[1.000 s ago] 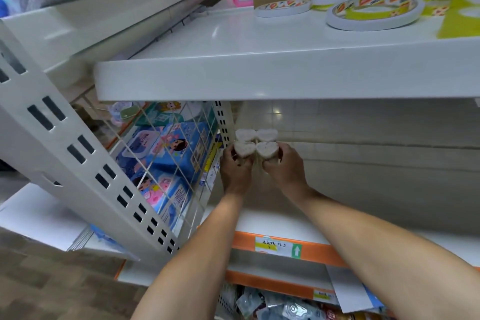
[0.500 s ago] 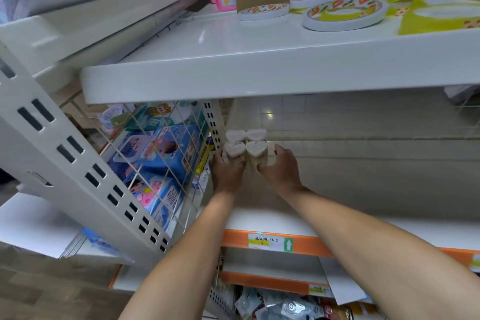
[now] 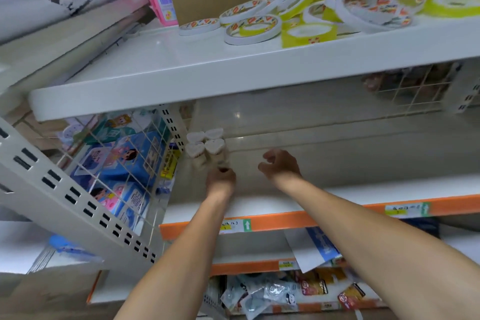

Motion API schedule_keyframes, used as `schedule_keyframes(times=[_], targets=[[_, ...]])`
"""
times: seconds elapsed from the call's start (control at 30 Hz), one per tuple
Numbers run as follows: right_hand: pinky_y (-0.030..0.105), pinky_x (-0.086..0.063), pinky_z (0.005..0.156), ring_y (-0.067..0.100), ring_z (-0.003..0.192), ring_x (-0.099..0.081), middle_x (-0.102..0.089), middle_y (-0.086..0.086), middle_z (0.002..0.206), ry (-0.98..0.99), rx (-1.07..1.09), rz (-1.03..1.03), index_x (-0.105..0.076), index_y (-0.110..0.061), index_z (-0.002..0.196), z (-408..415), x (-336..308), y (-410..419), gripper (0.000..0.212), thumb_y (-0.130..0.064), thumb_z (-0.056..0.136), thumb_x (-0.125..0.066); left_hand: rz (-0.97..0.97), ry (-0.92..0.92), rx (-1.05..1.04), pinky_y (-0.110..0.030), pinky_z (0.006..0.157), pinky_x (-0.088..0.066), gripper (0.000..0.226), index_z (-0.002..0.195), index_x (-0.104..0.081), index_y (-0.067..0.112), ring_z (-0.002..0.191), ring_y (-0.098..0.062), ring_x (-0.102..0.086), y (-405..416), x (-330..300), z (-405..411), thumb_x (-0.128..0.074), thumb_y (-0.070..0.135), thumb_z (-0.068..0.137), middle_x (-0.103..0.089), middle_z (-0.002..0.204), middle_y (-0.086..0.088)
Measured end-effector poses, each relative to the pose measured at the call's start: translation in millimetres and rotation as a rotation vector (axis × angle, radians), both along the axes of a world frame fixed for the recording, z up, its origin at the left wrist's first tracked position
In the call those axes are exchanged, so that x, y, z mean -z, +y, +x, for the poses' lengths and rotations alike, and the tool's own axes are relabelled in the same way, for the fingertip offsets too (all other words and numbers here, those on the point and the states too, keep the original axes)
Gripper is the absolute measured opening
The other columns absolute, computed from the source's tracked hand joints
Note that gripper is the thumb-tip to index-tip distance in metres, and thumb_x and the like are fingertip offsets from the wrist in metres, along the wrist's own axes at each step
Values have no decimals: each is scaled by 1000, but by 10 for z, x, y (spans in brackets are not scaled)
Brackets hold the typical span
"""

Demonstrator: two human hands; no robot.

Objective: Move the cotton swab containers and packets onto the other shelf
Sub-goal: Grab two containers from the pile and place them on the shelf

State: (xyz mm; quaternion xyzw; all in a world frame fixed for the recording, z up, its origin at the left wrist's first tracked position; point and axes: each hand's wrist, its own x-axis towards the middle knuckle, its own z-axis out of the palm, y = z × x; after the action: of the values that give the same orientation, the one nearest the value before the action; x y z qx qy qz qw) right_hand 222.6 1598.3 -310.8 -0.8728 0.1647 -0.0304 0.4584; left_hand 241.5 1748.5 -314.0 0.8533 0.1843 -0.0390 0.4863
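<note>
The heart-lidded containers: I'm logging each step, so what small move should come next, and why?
Probably draw both hands back out for the next batch. Four heart-lidded containers stand grouped at the shelf's back left corner; the right hand is open and clear, and the left hand sits at their base.

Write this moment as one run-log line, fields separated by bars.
containers: four heart-lid cotton swab containers grouped at shelf back-left | left hand: at their base | right hand: open, apart
</note>
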Motion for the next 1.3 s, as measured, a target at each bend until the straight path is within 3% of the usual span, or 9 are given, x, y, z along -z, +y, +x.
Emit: schedule_keyframes(times=[0.1,0.23,0.37,0.5,0.7,0.8,0.87,1.07,1.3], targets=[[24,-45,96,22,118,-61,-68,4,126,24,21,-54,-69,-16,119,-197,-51,-378,35,-27,86,-66,-51,-15,136,-36,84,-54,26,77,-63,20,98,-30,-68,-462,-79,-98,-46,6,91,-70,98,-11],[19,-43,94,20,120,-61,-68,2,128,45,88,-85,-71,-16,118,-548,-133,-987,33,-28,87,-67,-36,-28,310,-34,78,-57,33,84,-72,24,77,-20,-60,-1178,-187,-294,-44,6,88,-63,81,2],[23,-47,90,23,114,-64,-73,5,118,85,191,-31,-74,-19,112,-1038,-162,-1624,29,-25,84,-67,-8,-11,529,-37,79,-54,18,82,-66,14,84,-26,-60,-1913,-201,-576,-51,9,90,-64,84,-16],[17,-46,69,19,98,-69,-76,0,99,92,305,-8,-73,-25,92,-1574,-153,-2227,12,-23,81,-68,-93,-52,650,-34,77,-53,14,90,-68,15,85,-17,-57,-2624,-157,-1000,-56,10,92,-62,87,-6],[27,-50,84,19,98,-67,-73,-1,94,62,464,13,-74,-19,89,-2355,-160,-3072,11,-17,80,-69,-175,-8,793,-25,57,-41,18,89,-65,12,66,-17,-52,-3698,-109,-1619,-52,1,89,-59,81,-8],[30,-50,79,20,89,-66,-70,-1,81,47,542,-17,-71,-16,75,-2718,-167,-3436,8,-21,80,-68,-181,14,871,-27,63,-40,18,82,-68,9,75,-19,-52,-4211,-105,-1898,-54,0,88,-60,78,-9],[30,-51,80,20,89,-66,-70,-1,83,42,589,12,-73,-13,82,-2956,-179,-3657,8,-19,83,-67,-172,10,926,-28,70,-39,18,91,-71,4,78,-18,-52,-4492,-114,-2061,-53,2,89,-60,82,-9],[31,-51,83,20,90,-61,-70,1,95,53,699,49,-75,-10,97,-3550,-165,-4261,16,-17,87,-65,-164,27,1053,-22,65,-46,22,74,-57,22,75,-16,-53,-5209,-46,-2448,-58,7,91,-56,70,2],[26,-48,77,17,93,-64,-72,-3,95,39,831,94,-74,-20,89,-3894,-100,-4948,9,-21,83,-67,-147,14,1221,-29,68,-41,16,75,-61,17,68,-20,-51,-6040,-46,-2829,-52,10,86,-59,69,-1]])
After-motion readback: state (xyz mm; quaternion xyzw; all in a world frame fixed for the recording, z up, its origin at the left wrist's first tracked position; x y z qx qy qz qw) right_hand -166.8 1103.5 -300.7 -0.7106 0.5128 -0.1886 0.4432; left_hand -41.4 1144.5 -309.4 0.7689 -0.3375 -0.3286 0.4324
